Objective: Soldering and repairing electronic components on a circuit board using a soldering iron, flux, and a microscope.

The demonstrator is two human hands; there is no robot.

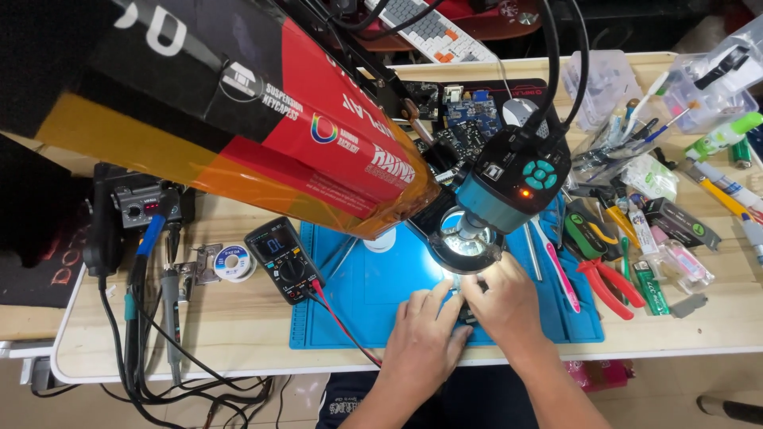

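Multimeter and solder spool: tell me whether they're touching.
Apart. The head view shows bare wooden tabletop between the multimeter and the solder spool to its left.

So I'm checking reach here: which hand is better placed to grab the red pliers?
Probably the right hand. The red pliers lie on the blue mat just to its right, with nothing between. The left hand sits farther off and would have to cross over the right.

Bare forearms, dark printed shorts
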